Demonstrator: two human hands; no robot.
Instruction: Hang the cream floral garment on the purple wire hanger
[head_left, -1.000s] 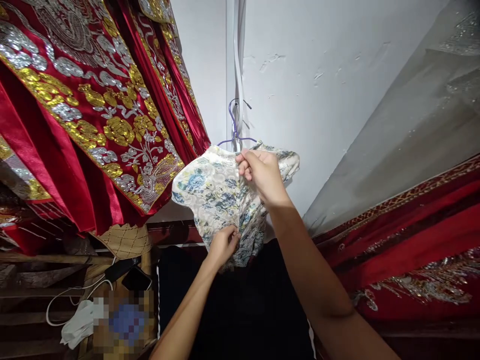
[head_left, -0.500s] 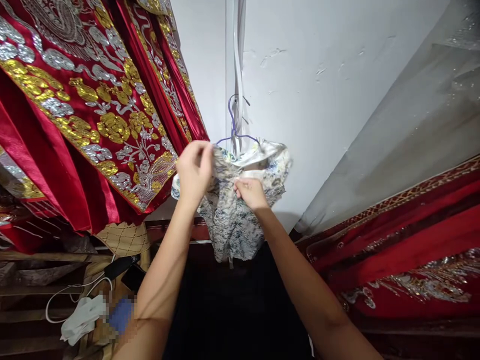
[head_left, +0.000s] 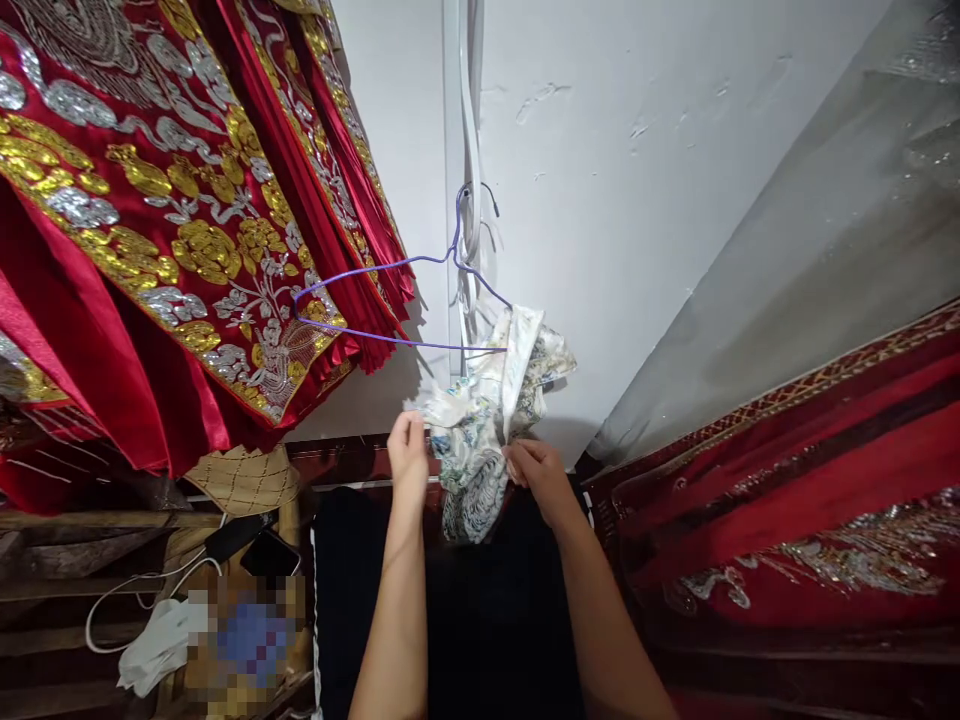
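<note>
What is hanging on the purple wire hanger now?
Only its right end carries the bunched floral blue-and-cream garment; the rest of the purple wire hanger is bare. Left hand and right hand grip the cloth. The right tip is covered.

Floral garment half off purple hanger

Both forearms raised side by side, bare. Left hand fingers pinched closed, knuckles up. Right hand closed in a fist-like grip, slightly lower.
</note>
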